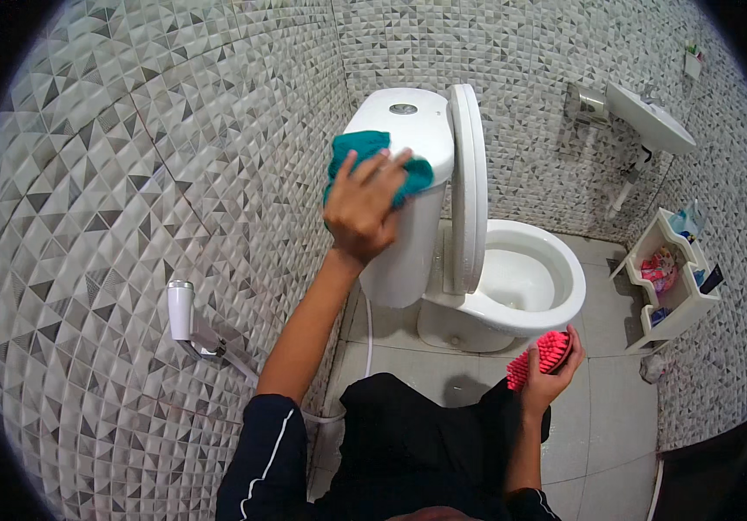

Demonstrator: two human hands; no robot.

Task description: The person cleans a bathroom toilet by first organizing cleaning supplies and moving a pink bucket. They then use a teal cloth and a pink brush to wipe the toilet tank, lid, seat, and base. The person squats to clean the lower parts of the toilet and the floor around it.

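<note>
My left hand presses a teal cloth against the near edge of the white toilet cistern, fingers spread over the fabric. The cloth drapes over the corner of the cistern lid, which carries a round metal flush button. My right hand grips a scrub brush with pink bristles, held in front of the toilet bowl. Its bristles face left and up. The toilet seat and lid stand upright between cistern and bowl.
A bidet sprayer hangs on the left tiled wall, its white hose running near the floor. At right are a white shelf rack holding packets and bottles, and a wall basin. Floor tiles look wet in places.
</note>
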